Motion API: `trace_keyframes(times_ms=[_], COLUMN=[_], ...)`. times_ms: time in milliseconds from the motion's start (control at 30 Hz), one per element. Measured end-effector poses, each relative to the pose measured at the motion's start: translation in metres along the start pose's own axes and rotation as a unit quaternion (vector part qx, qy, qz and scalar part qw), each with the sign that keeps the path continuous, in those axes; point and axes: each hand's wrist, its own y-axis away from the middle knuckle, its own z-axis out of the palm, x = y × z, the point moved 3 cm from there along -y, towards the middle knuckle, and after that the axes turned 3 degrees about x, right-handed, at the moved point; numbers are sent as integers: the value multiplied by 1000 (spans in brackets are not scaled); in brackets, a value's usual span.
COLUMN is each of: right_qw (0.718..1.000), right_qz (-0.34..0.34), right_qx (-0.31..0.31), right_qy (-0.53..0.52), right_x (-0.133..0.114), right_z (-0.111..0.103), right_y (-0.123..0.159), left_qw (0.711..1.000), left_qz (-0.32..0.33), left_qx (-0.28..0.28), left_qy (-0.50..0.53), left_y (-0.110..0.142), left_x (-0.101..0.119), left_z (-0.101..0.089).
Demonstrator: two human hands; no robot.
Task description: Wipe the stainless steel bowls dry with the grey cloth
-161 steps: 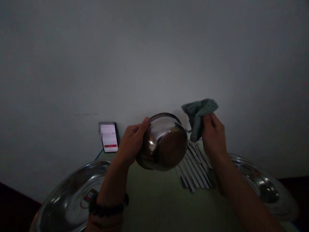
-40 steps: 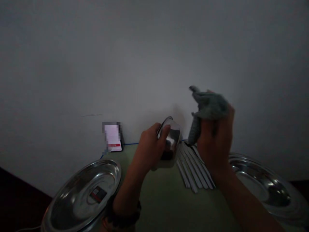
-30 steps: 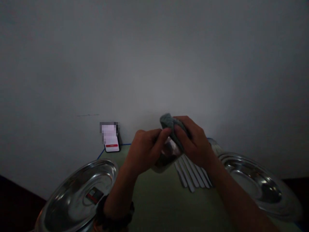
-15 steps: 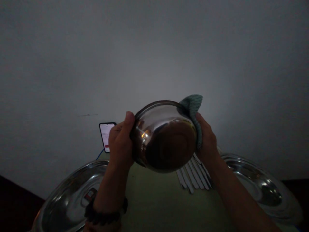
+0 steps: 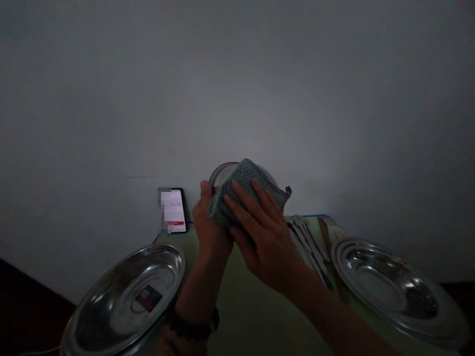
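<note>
A shiny metal bowl (image 5: 223,174) is held up above the table, mostly hidden behind a grey-green textured cloth (image 5: 243,173). My left hand (image 5: 208,225) grips the bowl at its left side, thumb pointing up. Over the cloth lies my right hand (image 5: 261,232), its fingers spread and pressing the fabric against the bowl. A corner of the cloth sticks out to the right of the fingers.
A phone (image 5: 175,212) leans upright against the wall at the back left. Oval metal trays stand on both sides: the left tray (image 5: 111,287) has a dark label inside, the right tray (image 5: 386,291) lies near several knives (image 5: 309,242). The table (image 5: 245,316) is green.
The bowl has turned and moved slightly left. My right hand has shifted from the bowl's right edge to its front, bringing the cloth across it. My left hand keeps its hold.
</note>
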Motion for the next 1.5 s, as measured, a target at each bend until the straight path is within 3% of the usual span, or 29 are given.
trace_keyframes(times_ms=[67, 200, 367, 567, 700, 867, 967, 1067, 1233, 1367, 1500], right_qw=[1000, 998, 995, 988, 978, 992, 998, 999, 999, 998, 985], right_qz=[17, 47, 51, 99, 134, 67, 40, 4, 9, 50, 102], right_qx=[13, 49, 80, 85, 57, -5, -20, -39, -34, 30, 85], right_qy=[8, -5, -35, -77, -148, -111, -42, 5, 0, -32, -107], right_x=[4, 21, 32, 63, 79, 60, 45, 32, 24, 30, 43], right_z=[-5, -22, -37, -35, -24, -12, -12, -11, -9, -16, -24], right_y=[-1, -6, -11, -5, 2, 2, 0, -1, -1, -3, -5], left_qw=[1000, 995, 989, 987, 963, 934, 941, 964, 1000, 986, 963], left_qz=[11, 8, -42, -143, -179, -199, -168, -124, -10, 56, 86], left_qx=[-5, -86, -120, -47, 6, 68, 95, 122, 7, -82, -173], left_qy=[0, -41, -74, 56, 200, 288, 278, 203, -8, -134, -190], left_y=[8, 19, 17, -1, -11, -16, -16, -11, 4, 17, 23], left_x=[2, 6, 8, -3, -6, -7, -8, -9, 2, 12, 15], left_z=[6, 20, 17, 7, 4, 4, 3, 0, 6, 16, 21])
